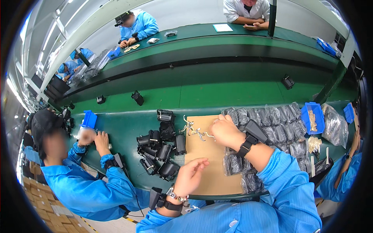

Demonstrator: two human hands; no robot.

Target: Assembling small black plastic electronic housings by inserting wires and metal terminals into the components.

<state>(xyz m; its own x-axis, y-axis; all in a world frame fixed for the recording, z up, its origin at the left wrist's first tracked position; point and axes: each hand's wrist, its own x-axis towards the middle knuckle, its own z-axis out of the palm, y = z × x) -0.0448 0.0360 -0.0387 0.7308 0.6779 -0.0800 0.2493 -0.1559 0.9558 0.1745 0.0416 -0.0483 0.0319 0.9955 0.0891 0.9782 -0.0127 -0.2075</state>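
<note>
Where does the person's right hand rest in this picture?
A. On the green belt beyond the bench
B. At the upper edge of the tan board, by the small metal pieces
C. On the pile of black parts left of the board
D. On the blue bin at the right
B: the right hand lies at the top of the tan board, touching the small metal pieces.

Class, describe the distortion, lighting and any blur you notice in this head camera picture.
Head view: fisheye bends the green bench edges into arcs, with black corners; bright overhead strip lights glare at upper left; the right hand and left hand look sharp.
</note>
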